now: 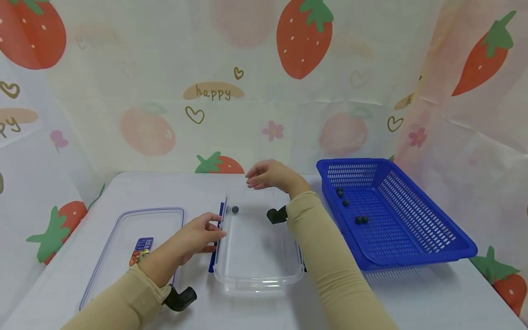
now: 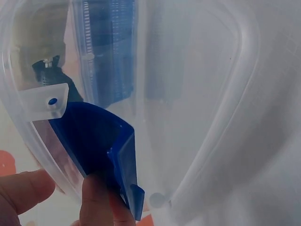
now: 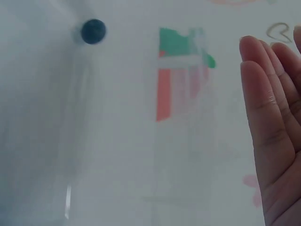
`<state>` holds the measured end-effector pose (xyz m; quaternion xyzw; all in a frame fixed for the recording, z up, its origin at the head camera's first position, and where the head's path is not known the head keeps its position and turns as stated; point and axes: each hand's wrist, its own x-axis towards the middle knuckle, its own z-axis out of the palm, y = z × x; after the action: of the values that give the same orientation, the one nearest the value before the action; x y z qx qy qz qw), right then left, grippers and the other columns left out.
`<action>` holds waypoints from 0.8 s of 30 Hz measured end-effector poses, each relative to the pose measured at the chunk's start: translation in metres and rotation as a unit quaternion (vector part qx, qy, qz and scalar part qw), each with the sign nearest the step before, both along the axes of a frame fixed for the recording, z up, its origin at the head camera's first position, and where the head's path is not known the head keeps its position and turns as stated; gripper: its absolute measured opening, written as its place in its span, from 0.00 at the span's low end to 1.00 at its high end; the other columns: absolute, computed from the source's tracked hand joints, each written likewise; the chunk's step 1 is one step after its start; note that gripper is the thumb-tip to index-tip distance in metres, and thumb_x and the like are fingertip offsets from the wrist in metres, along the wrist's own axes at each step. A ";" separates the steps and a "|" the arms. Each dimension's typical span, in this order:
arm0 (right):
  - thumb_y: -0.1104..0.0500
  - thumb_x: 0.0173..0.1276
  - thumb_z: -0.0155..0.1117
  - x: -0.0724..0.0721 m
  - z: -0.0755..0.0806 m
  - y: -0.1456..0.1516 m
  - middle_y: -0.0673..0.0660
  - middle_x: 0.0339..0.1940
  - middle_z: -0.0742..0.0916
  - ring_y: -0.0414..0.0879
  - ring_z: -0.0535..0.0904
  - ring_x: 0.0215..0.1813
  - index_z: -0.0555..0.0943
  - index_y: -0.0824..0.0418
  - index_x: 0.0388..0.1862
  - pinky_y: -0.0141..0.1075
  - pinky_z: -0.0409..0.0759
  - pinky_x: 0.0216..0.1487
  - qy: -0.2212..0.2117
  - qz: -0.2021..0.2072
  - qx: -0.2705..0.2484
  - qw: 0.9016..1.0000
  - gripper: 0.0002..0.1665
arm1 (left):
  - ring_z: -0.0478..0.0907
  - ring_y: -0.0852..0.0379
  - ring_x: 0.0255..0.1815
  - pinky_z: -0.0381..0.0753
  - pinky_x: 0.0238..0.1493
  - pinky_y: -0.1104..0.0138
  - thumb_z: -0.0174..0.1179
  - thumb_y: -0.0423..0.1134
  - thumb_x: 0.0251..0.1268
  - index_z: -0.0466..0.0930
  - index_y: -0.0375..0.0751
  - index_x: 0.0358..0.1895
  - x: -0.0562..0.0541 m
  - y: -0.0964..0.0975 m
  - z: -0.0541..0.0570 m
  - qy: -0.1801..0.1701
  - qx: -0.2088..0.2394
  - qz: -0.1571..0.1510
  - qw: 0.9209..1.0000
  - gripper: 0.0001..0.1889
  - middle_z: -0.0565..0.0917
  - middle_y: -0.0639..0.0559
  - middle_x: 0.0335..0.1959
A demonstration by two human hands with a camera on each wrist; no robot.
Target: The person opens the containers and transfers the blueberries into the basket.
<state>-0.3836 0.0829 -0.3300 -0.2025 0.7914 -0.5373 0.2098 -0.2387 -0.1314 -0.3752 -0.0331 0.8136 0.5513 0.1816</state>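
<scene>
A clear plastic box (image 1: 260, 256) with blue side latches stands in front of me. My left hand (image 1: 202, 236) holds its left side, with fingers at the rim and against the blue latch (image 2: 101, 146). One blueberry (image 1: 235, 209), small, dark and round, lies inside near the far left corner. The same blueberry (image 3: 93, 31) shows at the upper left of the right wrist view. My right hand (image 1: 272, 176) is raised over the far end of the box, its fingers (image 3: 263, 103) together and slightly bent, holding nothing.
At the right, a blue slotted basket (image 1: 416, 229) contains several blueberries (image 1: 359, 220) along its left side. A clear lid (image 1: 111, 256) with a blue-purple edge and a printed label lies at the left. A strawberry-print curtain (image 1: 264, 114) hangs behind the white table.
</scene>
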 end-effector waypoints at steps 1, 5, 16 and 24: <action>0.64 0.60 0.64 0.001 -0.003 -0.004 0.61 0.42 0.83 0.51 0.81 0.46 0.79 0.65 0.43 0.37 0.80 0.48 -0.007 0.001 0.004 1.000 0.12 | 0.74 0.51 0.44 0.81 0.45 0.57 0.59 0.40 0.61 0.63 0.42 0.62 0.000 0.000 0.000 -0.001 0.001 0.000 1.000 0.26 0.73 0.42 0.44; 0.65 0.60 0.63 0.003 -0.013 -0.016 0.63 0.44 0.83 0.51 0.81 0.45 0.79 0.66 0.43 0.38 0.80 0.47 -0.033 0.006 0.010 0.999 0.11 | 0.74 0.51 0.44 0.81 0.45 0.57 0.59 0.40 0.61 0.62 0.41 0.62 -0.002 0.000 -0.002 -0.004 0.002 0.000 1.000 0.27 0.73 0.42 0.45; 0.64 0.61 0.62 0.005 -0.028 -0.028 0.64 0.49 0.81 0.56 0.78 0.51 0.78 0.68 0.49 0.37 0.79 0.49 -0.060 0.012 0.057 0.997 0.17 | 0.75 0.51 0.43 0.80 0.45 0.56 0.60 0.40 0.60 0.62 0.41 0.62 -0.002 -0.001 -0.001 0.000 -0.001 -0.001 1.000 0.27 0.73 0.42 0.44; 0.65 0.60 0.63 0.002 -0.042 -0.031 0.58 0.50 0.82 0.50 0.78 0.52 0.78 0.64 0.51 0.36 0.78 0.51 -0.067 0.034 0.134 0.988 0.19 | 0.75 0.51 0.43 0.81 0.44 0.57 0.60 0.39 0.60 0.63 0.41 0.62 -0.002 -0.001 -0.002 -0.002 -0.001 0.001 1.000 0.27 0.74 0.42 0.44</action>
<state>-0.3812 0.0516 -0.3716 -0.1632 0.8332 -0.4308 0.3059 -0.2408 -0.1326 -0.3772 -0.0357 0.8139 0.5504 0.1826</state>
